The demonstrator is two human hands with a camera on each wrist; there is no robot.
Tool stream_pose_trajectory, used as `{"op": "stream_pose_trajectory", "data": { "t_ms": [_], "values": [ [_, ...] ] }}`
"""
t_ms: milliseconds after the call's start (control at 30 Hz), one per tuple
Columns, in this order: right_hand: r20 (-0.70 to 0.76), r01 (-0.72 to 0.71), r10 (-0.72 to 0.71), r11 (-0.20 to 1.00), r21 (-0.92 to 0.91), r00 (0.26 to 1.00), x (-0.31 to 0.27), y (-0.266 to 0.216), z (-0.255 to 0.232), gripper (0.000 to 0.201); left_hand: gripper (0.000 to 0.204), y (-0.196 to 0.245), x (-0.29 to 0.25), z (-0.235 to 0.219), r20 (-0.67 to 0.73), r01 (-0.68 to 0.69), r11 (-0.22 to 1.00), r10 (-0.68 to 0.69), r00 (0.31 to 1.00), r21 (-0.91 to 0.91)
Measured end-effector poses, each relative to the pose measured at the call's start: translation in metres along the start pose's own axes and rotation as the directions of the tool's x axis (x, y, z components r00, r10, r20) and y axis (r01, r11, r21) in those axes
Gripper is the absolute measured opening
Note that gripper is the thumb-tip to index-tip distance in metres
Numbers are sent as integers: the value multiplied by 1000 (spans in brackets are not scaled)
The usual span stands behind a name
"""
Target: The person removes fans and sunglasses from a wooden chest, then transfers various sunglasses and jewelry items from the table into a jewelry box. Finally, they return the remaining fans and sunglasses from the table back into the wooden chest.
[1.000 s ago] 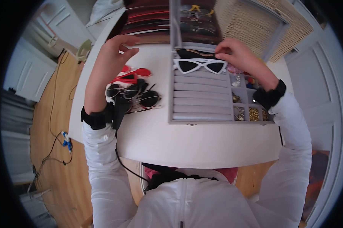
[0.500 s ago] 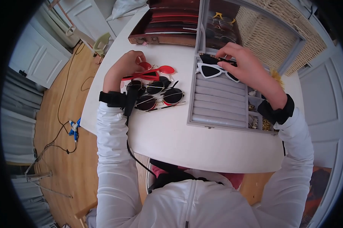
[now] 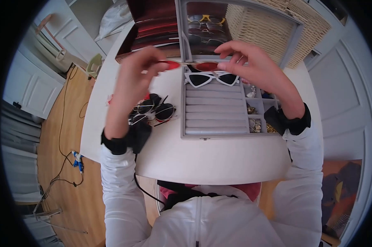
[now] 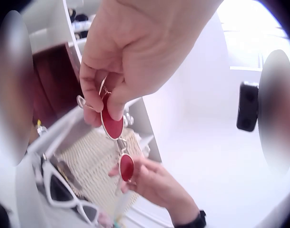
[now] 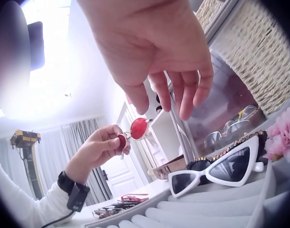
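Observation:
My left hand (image 3: 136, 70) pinches round red-lensed sunglasses (image 3: 206, 66) with a thin gold frame by one lens, raised above the table. Around their other end, my right hand (image 3: 254, 61) is spread, thumb right by the lens in the head view; in the right wrist view its fingers hang loose with nothing between them. Below lie white cat-eye sunglasses (image 3: 200, 80) in the grey jewellery box (image 3: 214, 136), across its padded rolls. Dark sunglasses with a beaded top edge (image 5: 230, 151) sit behind the white pair.
Several dark round sunglasses (image 3: 164, 112) lie piled on the white table (image 3: 219, 160), left of the box. Small compartments at the box's right hold jewellery (image 3: 256, 124). Behind stand the box's raised lid (image 3: 295, 45), a dark red case (image 3: 159, 31) and a woven basket (image 3: 317, 24).
My left hand has picked the red round sunglasses out of the pile and brought them up and right, over the box. My right hand has come away from the white sunglasses and spread its fingers.

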State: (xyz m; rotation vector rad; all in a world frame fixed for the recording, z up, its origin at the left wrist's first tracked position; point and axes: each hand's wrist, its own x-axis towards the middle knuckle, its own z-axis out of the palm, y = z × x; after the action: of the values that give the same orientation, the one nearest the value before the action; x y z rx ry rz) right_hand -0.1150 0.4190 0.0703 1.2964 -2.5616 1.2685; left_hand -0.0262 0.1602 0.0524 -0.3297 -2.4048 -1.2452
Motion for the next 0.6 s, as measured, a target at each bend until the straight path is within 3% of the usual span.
{"op": "stream_pose_trajectory", "data": {
  "t_ms": [67,100,167,267,400,467,600],
  "values": [
    [229,-18,14,1000,15,973,-2,6,-2,27,8,9,1,37,5,-94,995,94,996,-14],
    [262,-38,22,998,58,965,-4,12,-1,23,8,8,1,48,2,-91,996,91,996,-19],
    [266,-82,68,996,42,962,-8,22,6,19,8,3,2,62,136,124,992,-125,983,15],
    [268,-101,102,995,-18,958,-11,30,10,12,8,-7,1,70,123,166,982,-176,977,87],
    [213,-148,161,986,-75,964,-11,34,12,8,10,-17,1,69,67,135,981,-145,987,137],
    [228,-112,129,990,-83,965,-11,40,11,7,15,-22,2,70,-30,13,971,-6,1000,240],
    [247,-99,107,994,-44,963,-10,46,15,8,15,-23,6,69,-76,71,947,-50,996,313]
  ]
}}
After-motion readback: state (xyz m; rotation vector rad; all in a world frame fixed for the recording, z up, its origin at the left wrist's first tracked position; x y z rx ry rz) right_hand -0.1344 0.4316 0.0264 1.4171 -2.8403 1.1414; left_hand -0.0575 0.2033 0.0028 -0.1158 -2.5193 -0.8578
